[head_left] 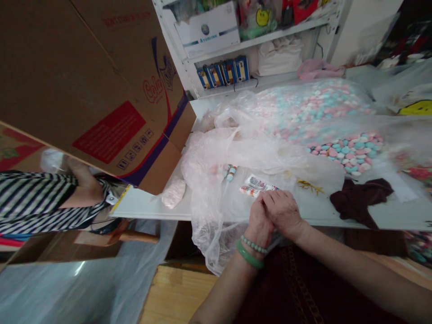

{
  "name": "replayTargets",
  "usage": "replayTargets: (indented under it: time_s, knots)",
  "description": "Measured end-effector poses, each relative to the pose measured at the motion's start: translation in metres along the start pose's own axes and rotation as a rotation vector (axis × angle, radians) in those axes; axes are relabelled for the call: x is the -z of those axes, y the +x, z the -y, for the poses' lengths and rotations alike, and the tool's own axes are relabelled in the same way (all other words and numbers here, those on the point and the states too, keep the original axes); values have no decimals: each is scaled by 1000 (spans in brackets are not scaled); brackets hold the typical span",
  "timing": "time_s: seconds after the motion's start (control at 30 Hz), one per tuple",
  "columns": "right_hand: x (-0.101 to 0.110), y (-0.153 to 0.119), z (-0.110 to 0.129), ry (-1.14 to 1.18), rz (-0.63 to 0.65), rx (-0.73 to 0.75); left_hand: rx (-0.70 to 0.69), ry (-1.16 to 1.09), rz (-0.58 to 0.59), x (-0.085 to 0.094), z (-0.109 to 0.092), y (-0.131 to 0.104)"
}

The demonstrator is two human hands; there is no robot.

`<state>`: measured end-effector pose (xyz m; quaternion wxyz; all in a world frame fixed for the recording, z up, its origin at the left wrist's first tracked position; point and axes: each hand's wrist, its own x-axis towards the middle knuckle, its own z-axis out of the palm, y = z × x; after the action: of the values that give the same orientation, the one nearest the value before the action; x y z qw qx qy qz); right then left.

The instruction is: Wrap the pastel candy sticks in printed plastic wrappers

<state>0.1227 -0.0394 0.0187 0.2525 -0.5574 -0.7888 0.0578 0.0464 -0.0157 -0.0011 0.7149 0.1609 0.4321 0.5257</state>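
My left hand point(261, 221), with a bead bracelet and a green bangle at its wrist, rests against my right hand point(282, 211) at the table's front edge. The fingers of both are curled together, and whatever lies between them is hidden. Just beyond them is a small printed packet point(258, 185) on clear plastic. Loose pink, blue and white candies point(354, 153) lie at the mouth of a big clear bag point(313, 101). Gold twist ties point(310, 186) are right of my hands, near a dark cloth point(362, 198). A few candies point(231, 173) show by the crumpled plastic point(209, 157).
A large cardboard box point(124, 90) stands at the left, beside a person in a striped shirt point(43, 198). Shelves point(263, 38) with a white box point(212, 31) are behind the table point(141, 204). A wooden surface point(178, 292) is below.
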Motion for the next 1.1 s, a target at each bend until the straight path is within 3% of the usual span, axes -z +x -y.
replayTargets:
  time_s: [0.1, 0.2, 0.33, 0.4, 0.47, 0.53, 0.63, 0.7, 0.77, 0.83, 0.87, 0.93, 1.0, 1.03, 1.1]
  knots:
    - [-2, 8, -12, 586, 70, -303, 68, -57, 12, -3, -1, -3]
    - [-6, 11, -22, 1212, 252, -586, 84, -91, 78, 1, -5, -9]
    - [-9, 6, -30, 1406, 359, -663, 89, 58, 215, 12, -14, -17]
    - [-7, 2, -33, 1437, 364, -681, 25, 195, 202, 16, -19, -16]
    - [-3, 1, -34, 1386, 271, -684, -70, 308, 130, 18, -22, -15]
    - [2, 3, -34, 1332, 142, -676, -71, 364, 118, 16, -22, -13]
    - [4, 10, -30, 1401, 133, -714, 146, 401, 283, 8, -14, -14]
    - [0, 13, -28, 1427, 70, -790, 211, 469, 282, 3, -6, -15]
    - [-5, 12, -31, 1359, -84, -849, 61, 594, 126, 0, 1, -16]
    - [-7, 6, -44, 1244, -105, -843, -159, 711, -14, 0, 3, -14]
    - [-5, 1, -54, 1140, -61, -827, -227, 742, -50, 2, 2, -12]
    - [1, -9, -79, 776, -1, -796, -229, 731, -82, 8, -1, -8]
    - [9, -16, -106, 259, 11, -790, -115, 657, -108, 14, -4, -4]
    - [12, -18, -118, 109, 16, -794, -54, 613, -116, 17, -6, -2]
    - [14, -19, -137, 27, 41, -790, 39, 535, -119, 18, -8, -2]
